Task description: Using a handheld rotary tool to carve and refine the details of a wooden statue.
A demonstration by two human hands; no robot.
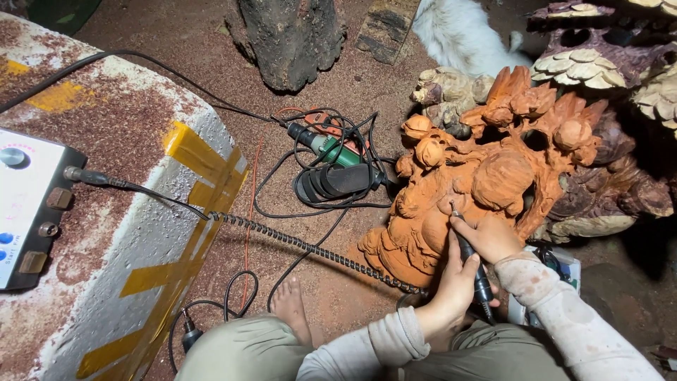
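- Reddish-orange wood carving [479, 176] stands on the dusty floor [211, 42] in front of the seated person, its knobs and hollows facing the camera.
- Right hand [490, 236] grips a slim black rotary handpiece [471, 259], fingers [465, 227] curled tight around it near the tip, which touches the carving's lower middle.
- Left hand [455, 282] wraps the same handpiece lower down, fingers [468, 268] closed around the shaft.
- A coiled spring-covered cable [310, 247] runs from the handpiece leftward to a control box [28, 208] sitting on a white, dust-covered block with yellow tape [141, 212].
- A green and black power tool [331, 152] lies in tangled black cords just left of the carving.
- A bare foot [293, 307] rests on the floor below the cable.
- Darker carved pieces [606, 63] stand behind, at right.
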